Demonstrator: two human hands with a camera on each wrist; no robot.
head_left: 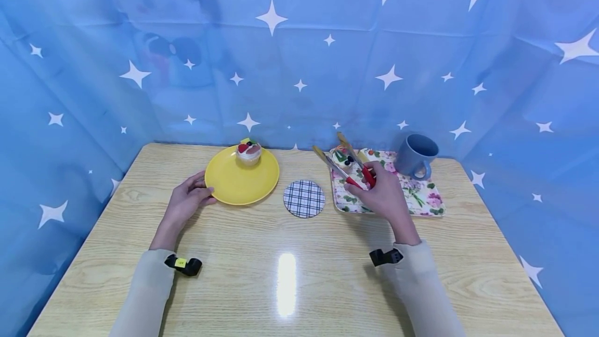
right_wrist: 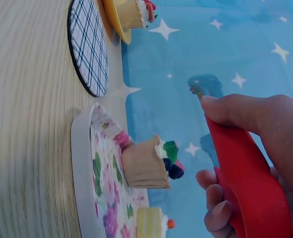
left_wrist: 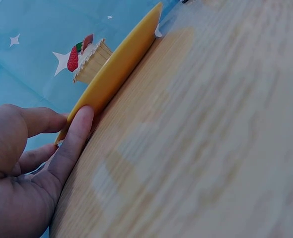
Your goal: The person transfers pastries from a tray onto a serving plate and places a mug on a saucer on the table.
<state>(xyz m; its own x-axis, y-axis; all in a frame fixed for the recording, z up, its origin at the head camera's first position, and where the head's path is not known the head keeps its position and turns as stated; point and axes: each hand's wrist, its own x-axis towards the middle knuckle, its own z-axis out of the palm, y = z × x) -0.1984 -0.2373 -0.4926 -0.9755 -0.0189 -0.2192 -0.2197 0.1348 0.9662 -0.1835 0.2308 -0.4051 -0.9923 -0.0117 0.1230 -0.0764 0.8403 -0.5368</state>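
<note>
Red-handled tongs (right_wrist: 248, 173), gripped by the right hand (head_left: 385, 190), hang above a berry-topped cupcake (right_wrist: 144, 166) on the floral tray (head_left: 423, 199). Left of the tray, the left hand (head_left: 189, 196) pinches the rim of a yellow plate (head_left: 241, 182). The tray rests on a wood-grain table (head_left: 229, 295), before a starry blue curtain (head_left: 309, 53).

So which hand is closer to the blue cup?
The right hand: it holds the red-handled tongs above the flowery tray, just left of the blue cup. The left hand is much farther left, gripping the yellow plate by its rim.
</note>
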